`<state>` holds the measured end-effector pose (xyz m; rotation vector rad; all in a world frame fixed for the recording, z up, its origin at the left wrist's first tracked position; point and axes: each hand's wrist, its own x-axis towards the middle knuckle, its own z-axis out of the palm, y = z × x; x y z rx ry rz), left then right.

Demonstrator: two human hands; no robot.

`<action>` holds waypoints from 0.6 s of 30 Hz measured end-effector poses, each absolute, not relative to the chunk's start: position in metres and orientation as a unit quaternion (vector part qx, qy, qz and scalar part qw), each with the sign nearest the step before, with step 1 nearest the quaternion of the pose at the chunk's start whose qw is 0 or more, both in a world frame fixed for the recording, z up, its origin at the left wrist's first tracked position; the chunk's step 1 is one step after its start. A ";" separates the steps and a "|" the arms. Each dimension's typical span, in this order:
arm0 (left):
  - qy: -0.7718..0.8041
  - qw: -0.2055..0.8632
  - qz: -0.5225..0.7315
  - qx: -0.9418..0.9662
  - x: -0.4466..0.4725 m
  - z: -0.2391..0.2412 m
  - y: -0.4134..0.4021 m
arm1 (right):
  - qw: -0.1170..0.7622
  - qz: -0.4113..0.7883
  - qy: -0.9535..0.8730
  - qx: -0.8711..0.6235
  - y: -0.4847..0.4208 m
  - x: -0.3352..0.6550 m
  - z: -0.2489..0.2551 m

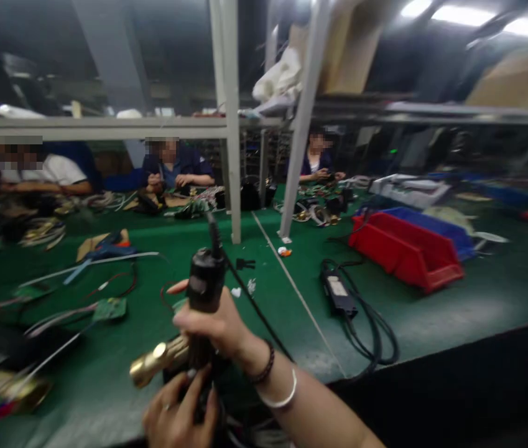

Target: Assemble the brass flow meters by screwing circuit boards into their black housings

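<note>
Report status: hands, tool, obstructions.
Right hand gripping black corded tool, near upright. Left hand at its lower end, beside brass fitting. Tool tip hidden; obstruction there can't be judged.

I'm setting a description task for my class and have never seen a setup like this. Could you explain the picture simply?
There is no robot here: these are a person's own bare hands. The one picture comes from a camera worn on that person's head, looking forward and down.

The right hand grips a black tool upright, its cord at the top. The left hand is by the tool's lower end; blur hides exactly what its fingers grip. Beside them is a brass fitting.

On the green bench lie a circuit board at left, and a black adapter and red bin at right. Three people are across the bench.
</note>
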<state>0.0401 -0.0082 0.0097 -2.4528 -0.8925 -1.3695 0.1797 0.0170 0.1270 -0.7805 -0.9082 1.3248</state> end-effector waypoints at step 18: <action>-0.408 0.042 -0.403 -0.818 0.036 0.015 -0.035 | 0.604 0.618 -0.466 -0.191 0.018 0.191 0.114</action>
